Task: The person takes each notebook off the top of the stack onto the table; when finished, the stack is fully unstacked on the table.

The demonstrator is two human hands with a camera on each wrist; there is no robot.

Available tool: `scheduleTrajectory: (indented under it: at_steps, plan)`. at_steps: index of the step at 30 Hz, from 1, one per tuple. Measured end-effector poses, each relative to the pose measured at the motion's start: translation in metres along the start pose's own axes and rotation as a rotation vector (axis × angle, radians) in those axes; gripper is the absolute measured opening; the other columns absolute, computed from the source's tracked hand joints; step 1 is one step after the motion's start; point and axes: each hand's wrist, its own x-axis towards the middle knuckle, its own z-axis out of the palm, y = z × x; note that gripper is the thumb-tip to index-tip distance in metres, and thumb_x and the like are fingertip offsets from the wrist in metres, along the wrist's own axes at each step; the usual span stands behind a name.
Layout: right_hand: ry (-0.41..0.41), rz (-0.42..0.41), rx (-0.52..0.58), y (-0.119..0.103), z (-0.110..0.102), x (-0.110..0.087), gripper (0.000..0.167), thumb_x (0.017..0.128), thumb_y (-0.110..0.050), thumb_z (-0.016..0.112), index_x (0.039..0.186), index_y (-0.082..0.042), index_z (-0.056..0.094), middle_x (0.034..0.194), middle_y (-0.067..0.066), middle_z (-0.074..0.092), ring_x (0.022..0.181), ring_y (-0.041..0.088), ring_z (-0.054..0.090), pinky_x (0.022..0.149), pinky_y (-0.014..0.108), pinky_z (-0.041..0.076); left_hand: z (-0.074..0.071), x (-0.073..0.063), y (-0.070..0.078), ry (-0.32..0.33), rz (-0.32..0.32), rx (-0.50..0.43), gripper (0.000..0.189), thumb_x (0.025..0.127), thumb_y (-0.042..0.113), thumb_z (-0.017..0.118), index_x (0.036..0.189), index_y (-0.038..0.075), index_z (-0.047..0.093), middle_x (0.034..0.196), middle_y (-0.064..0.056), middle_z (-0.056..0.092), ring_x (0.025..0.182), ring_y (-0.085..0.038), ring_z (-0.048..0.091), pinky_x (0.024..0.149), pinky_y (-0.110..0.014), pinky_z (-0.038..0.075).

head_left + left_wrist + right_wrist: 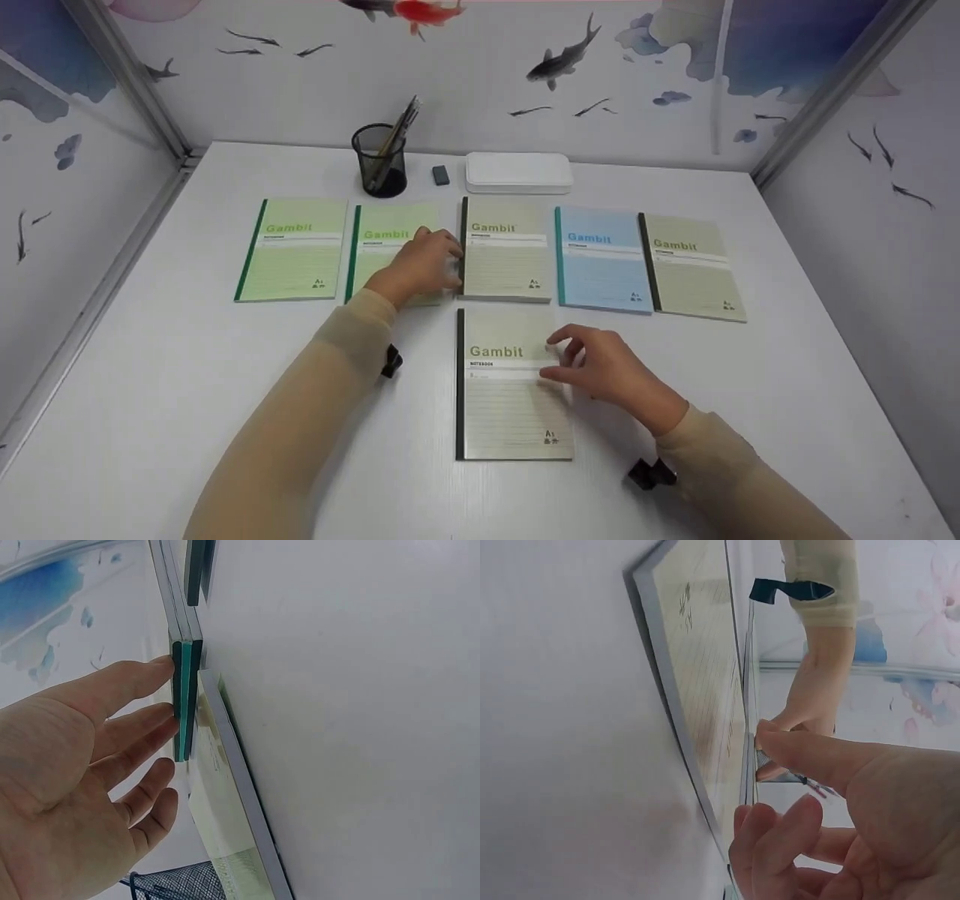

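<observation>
Over the second light-green notebook [375, 262], my left hand [421, 264] has its fingertips by the dark spine of the middle beige notebook [506, 270]. The left wrist view shows its loosely bent fingers at the line of notebook spines [183, 690]; whether they touch is hard to tell. A nearer beige notebook [502, 412] lies in front of the row. At its right edge is my right hand [611, 367], thumb and forefinger apart. The right wrist view has this hand [817, 832] beside the notebook [697, 652], holding nothing.
The row also has a green notebook [292, 262] at left, then a blue notebook [604, 270] and a beige notebook [697, 277] at right. Behind stand a mesh pen cup [382, 169], a dark eraser [440, 175] and a white case [517, 172]. Walls enclose the white table [787, 412].
</observation>
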Motion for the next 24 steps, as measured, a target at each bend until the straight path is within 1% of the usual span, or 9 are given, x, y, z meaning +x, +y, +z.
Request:
scheduleTrajectory:
  at_steps: [3, 5, 8, 11, 14, 17, 21, 24]
  plan:
    - [0.026, -0.014, 0.057, 0.002, -0.007, 0.017, 0.04, 0.088, -0.028, 0.083, 0.123, -0.013, 0.07, 0.096, 0.006, 0.068, 0.068, 0.018, 0.063, 0.052, 0.032, 0.054, -0.001, -0.001, 0.001, 0.0, -0.014, -0.001, 0.049, 0.089, 0.019, 0.081, 0.134, 0.007, 0.068, 0.144, -0.003, 0.056, 0.133, -0.027, 0.045, 0.115, -0.041, 0.042]
    - [0.049, -0.032, 0.092, 0.005, -0.013, 0.029, 0.038, 0.091, -0.027, 0.081, 0.124, -0.011, 0.07, 0.098, 0.008, 0.069, 0.073, 0.02, 0.066, 0.054, 0.034, 0.057, -0.001, -0.001, 0.002, 0.0, -0.024, -0.005, 0.049, 0.089, 0.02, 0.081, 0.134, 0.007, 0.067, 0.144, -0.003, 0.056, 0.133, -0.027, 0.045, 0.115, -0.041, 0.042]
    - [0.087, -0.051, 0.139, 0.009, -0.023, 0.048, 0.037, 0.092, -0.024, 0.079, 0.124, -0.008, 0.069, 0.101, 0.01, 0.07, 0.078, 0.025, 0.07, 0.06, 0.036, 0.06, -0.001, -0.001, 0.003, -0.006, -0.034, -0.012, 0.049, 0.09, 0.02, 0.081, 0.135, 0.007, 0.066, 0.144, -0.003, 0.055, 0.134, -0.028, 0.045, 0.116, -0.041, 0.041]
    - [0.119, -0.047, 0.187, 0.013, -0.031, 0.067, 0.039, 0.093, -0.022, 0.078, 0.127, -0.006, 0.068, 0.11, 0.013, 0.07, 0.088, 0.027, 0.072, 0.069, 0.037, 0.063, -0.001, -0.001, 0.003, -0.013, -0.032, -0.008, 0.05, 0.09, 0.02, 0.081, 0.136, 0.007, 0.066, 0.144, -0.003, 0.055, 0.135, -0.028, 0.045, 0.116, -0.041, 0.041]
    - [0.15, -0.01, 0.231, 0.014, -0.036, 0.085, 0.04, 0.094, -0.022, 0.076, 0.13, -0.006, 0.066, 0.119, 0.014, 0.068, 0.1, 0.028, 0.071, 0.078, 0.035, 0.063, -0.001, -0.002, 0.002, -0.015, -0.027, -0.011, 0.05, 0.09, 0.019, 0.081, 0.136, 0.007, 0.066, 0.144, -0.004, 0.055, 0.135, -0.028, 0.045, 0.116, -0.041, 0.041]
    - [0.161, 0.039, 0.272, 0.013, -0.04, 0.101, 0.042, 0.095, -0.023, 0.075, 0.133, -0.007, 0.064, 0.125, 0.015, 0.066, 0.107, 0.029, 0.07, 0.084, 0.036, 0.062, -0.001, -0.002, 0.001, -0.013, -0.031, -0.018, 0.05, 0.09, 0.02, 0.081, 0.136, 0.008, 0.066, 0.143, -0.004, 0.054, 0.134, -0.028, 0.046, 0.116, -0.041, 0.042]
    - [0.165, 0.094, 0.302, 0.014, -0.043, 0.118, 0.045, 0.096, -0.022, 0.074, 0.136, -0.006, 0.061, 0.128, 0.016, 0.063, 0.105, 0.029, 0.072, 0.088, 0.035, 0.061, 0.0, -0.002, 0.001, -0.009, -0.032, -0.02, 0.049, 0.09, 0.02, 0.081, 0.135, 0.008, 0.066, 0.143, -0.003, 0.054, 0.134, -0.027, 0.046, 0.116, -0.041, 0.041]
    - [0.174, 0.123, 0.294, 0.016, -0.044, 0.128, 0.046, 0.097, -0.021, 0.073, 0.138, -0.004, 0.059, 0.127, 0.016, 0.063, 0.101, 0.027, 0.073, 0.086, 0.033, 0.061, 0.002, -0.001, 0.002, -0.008, -0.017, -0.005, 0.049, 0.091, 0.02, 0.081, 0.135, 0.007, 0.066, 0.144, -0.003, 0.055, 0.135, -0.027, 0.045, 0.116, -0.041, 0.041]
